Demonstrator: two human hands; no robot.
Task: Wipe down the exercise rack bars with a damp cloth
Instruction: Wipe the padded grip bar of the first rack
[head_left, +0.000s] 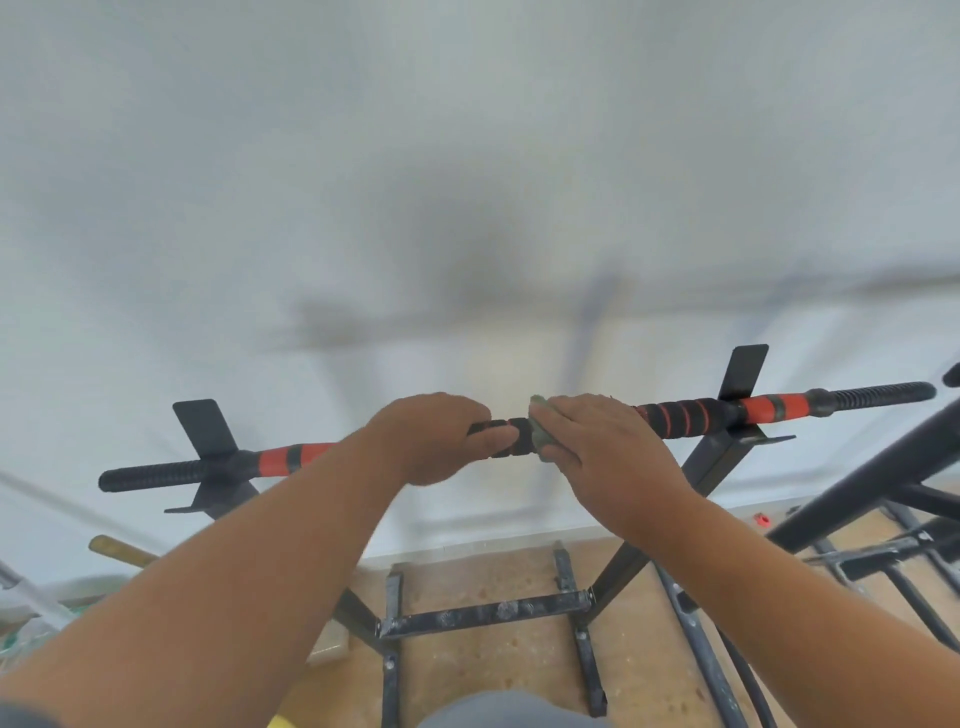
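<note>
Both hands on the bar (691, 415) mid-span, across the rack (722, 462); left hand (434, 441) fingers curled around it; right hand (597, 447) pressing cloth (537, 439) onto it, fingers wrapped over

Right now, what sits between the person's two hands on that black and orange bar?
In the head view, only a short bare stretch of the black and orange padded bar separates the left hand from the greenish cloth under the right hand.

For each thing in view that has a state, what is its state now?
Bar: horizontal, resting on the rack's two supports.
Cloth: pressed on the bar's middle under the right hand.
Left hand: grips the bar.
Right hand: holds the cloth on the bar.
</note>
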